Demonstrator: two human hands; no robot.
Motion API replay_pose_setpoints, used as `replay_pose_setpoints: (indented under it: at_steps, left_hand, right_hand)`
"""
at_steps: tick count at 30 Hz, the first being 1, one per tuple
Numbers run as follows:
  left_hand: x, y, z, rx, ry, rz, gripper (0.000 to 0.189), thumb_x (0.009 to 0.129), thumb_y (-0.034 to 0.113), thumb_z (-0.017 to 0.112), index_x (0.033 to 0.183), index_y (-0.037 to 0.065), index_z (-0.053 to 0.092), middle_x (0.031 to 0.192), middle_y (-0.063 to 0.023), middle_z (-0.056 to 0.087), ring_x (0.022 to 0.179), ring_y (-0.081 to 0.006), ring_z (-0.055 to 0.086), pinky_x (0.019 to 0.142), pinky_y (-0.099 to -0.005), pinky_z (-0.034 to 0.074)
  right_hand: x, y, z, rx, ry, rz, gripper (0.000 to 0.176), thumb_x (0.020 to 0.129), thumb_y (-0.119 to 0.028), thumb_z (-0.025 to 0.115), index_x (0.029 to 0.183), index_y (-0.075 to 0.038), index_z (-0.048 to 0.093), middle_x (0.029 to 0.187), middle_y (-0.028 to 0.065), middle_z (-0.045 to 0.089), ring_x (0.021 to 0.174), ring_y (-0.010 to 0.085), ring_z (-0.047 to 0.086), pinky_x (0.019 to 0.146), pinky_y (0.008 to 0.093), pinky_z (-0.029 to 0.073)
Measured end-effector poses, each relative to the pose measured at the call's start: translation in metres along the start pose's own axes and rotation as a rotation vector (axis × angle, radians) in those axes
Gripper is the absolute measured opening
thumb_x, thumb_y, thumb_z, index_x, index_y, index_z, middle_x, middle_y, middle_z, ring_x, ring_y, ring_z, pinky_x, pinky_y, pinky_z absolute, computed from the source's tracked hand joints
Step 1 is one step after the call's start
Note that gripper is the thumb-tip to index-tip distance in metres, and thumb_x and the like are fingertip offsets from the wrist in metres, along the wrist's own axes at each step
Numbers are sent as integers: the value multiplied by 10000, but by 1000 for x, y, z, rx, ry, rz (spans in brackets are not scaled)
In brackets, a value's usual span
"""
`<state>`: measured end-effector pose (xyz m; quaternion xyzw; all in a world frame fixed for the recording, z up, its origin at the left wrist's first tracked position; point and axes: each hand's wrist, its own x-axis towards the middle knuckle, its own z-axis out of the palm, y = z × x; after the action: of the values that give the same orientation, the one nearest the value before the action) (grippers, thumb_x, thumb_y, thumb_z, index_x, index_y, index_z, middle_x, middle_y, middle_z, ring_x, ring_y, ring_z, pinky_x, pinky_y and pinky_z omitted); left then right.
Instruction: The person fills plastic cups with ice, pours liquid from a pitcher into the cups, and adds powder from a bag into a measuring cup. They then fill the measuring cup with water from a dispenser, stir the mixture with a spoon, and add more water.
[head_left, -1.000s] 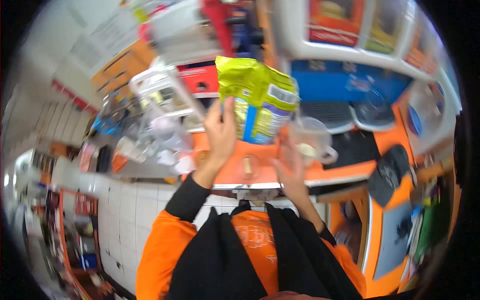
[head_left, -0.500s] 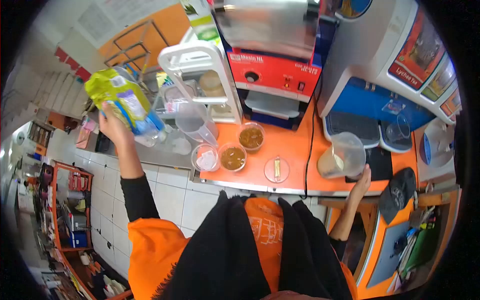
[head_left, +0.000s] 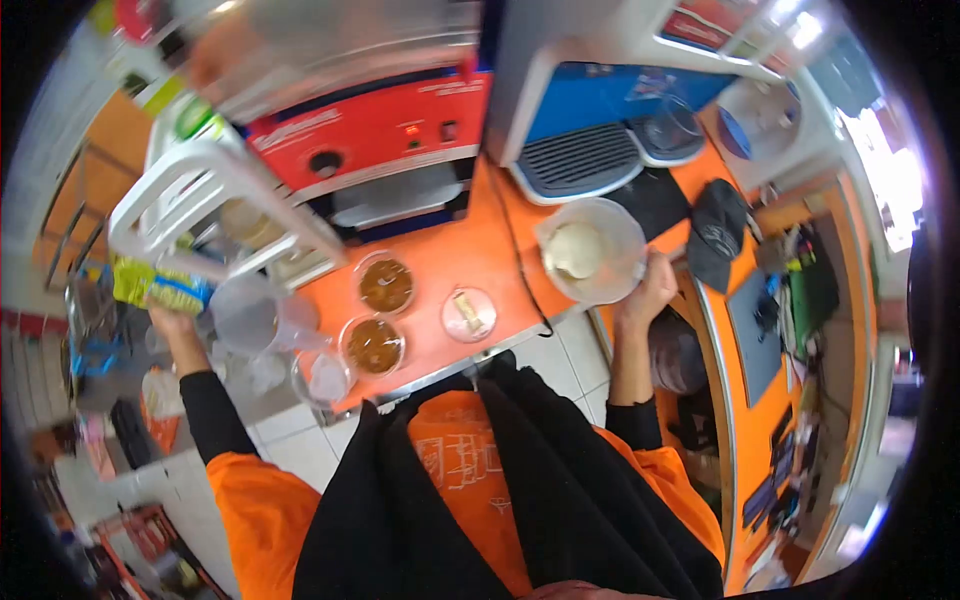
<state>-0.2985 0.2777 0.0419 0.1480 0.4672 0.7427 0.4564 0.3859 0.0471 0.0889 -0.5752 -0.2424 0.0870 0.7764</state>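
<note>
My left hand [head_left: 172, 322] is stretched out to the left and grips a yellow-green and blue bag [head_left: 160, 287] beside the white rack [head_left: 185, 195]. My right hand [head_left: 652, 287] holds the handle of a clear plastic jug [head_left: 592, 250] with pale powder in it, standing near the front edge of the orange counter [head_left: 455, 255]. Between my hands sit two clear cups of brown contents [head_left: 386, 285] [head_left: 373, 346] and a small round lid [head_left: 468, 313].
A red machine [head_left: 375, 130] and a white-and-blue dispenser [head_left: 610, 100] stand at the back. An empty clear jug [head_left: 250, 315] and a small cup [head_left: 322, 378] sit left of the brown cups. A black cap [head_left: 720, 235] lies on the right. A black cable runs across the counter.
My left hand has carried the bag lower and further left beside the rack. My right hand has closed on the jug's handle. My head has turned, so the view has rotated.
</note>
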Motion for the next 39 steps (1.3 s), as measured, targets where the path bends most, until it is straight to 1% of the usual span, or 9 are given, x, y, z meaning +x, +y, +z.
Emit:
replay_pose_setpoints:
  at_steps: [6, 15, 16, 18, 21, 31, 32, 34, 39]
  left_hand:
    - [57, -20, -31, 357, 155, 36, 479, 944, 409, 441, 1228, 28, 501, 1161, -118, 584, 1006, -314, 592, 854, -476, 482]
    - [-26, 36, 2, 703, 338, 219, 591, 740, 279, 743, 1235, 53, 513, 1248, -163, 519, 1054, -309, 529, 848, -516, 454]
    - [4, 48, -38, 677, 128, 312, 599, 719, 299, 762, 1203, 37, 526, 1224, -159, 530, 1044, -282, 519, 849, -474, 458]
    - [-31, 64, -33, 634, 465, 510, 481, 750, 277, 744, 1093, -20, 581, 1115, -148, 589, 999, -251, 528, 850, -405, 455]
    - [-71, 111, -50, 889, 460, 828, 384, 798, 221, 698, 1053, -52, 607, 1064, -170, 621, 931, -240, 581, 831, -381, 479]
    - [-502, -82, 411, 368, -41, 1832, 193, 942, 139, 501, 976, -47, 541, 957, -179, 617, 861, -262, 609, 793, -366, 512]
    - [-531, -103, 448, 298, -490, 1634, 161, 929, 94, 491, 1012, -43, 486, 974, -175, 601, 903, -271, 595, 833, -373, 497]
    - [-562, -168, 524, 68, -720, 1292, 180, 855, 10, 539, 1025, -44, 558, 1033, -166, 596, 1028, -277, 558, 940, -417, 440]
    - [-667, -255, 679, 313, -1413, 1287, 218, 821, 65, 572, 1036, 36, 597, 1053, -136, 600, 1008, -288, 569, 900, -362, 421]
  right_hand:
    - [15, -19, -5, -94, 106, -24, 263, 904, -128, 536, 657, -41, 513, 642, -55, 436, 581, 39, 351, 519, 250, 288]
    - [84, -14, -57, -33, 188, 50, 262, 909, -195, 540, 673, -81, 534, 635, -59, 440, 580, 37, 390, 525, 226, 320]
    - [95, -15, -64, -30, 188, 58, 257, 910, -205, 540, 683, -85, 543, 634, -59, 445, 578, 39, 396, 524, 224, 325]
    - [137, -41, -78, 81, 326, 142, 206, 893, -256, 578, 768, -92, 574, 594, -72, 412, 505, 47, 343, 483, 223, 284]
    - [213, -50, -114, 146, 310, 195, 251, 892, -311, 583, 750, -107, 555, 589, -78, 331, 508, 47, 313, 472, 238, 252]
    - [433, -20, -162, 18, 239, 103, 430, 820, -472, 651, 610, -148, 462, 538, -71, 331, 473, 61, 293, 442, 256, 228]
    - [445, -15, -166, -10, 225, 96, 449, 817, -488, 652, 596, -150, 453, 537, -70, 327, 475, 60, 289, 440, 260, 217]
    - [470, 7, -180, 25, 173, 174, 438, 741, -450, 758, 687, -92, 511, 660, -13, 518, 589, 76, 456, 550, 242, 401]
    - [518, 73, -200, 192, 75, 235, 440, 712, -424, 789, 732, -67, 533, 730, 26, 566, 648, 107, 513, 598, 269, 441]
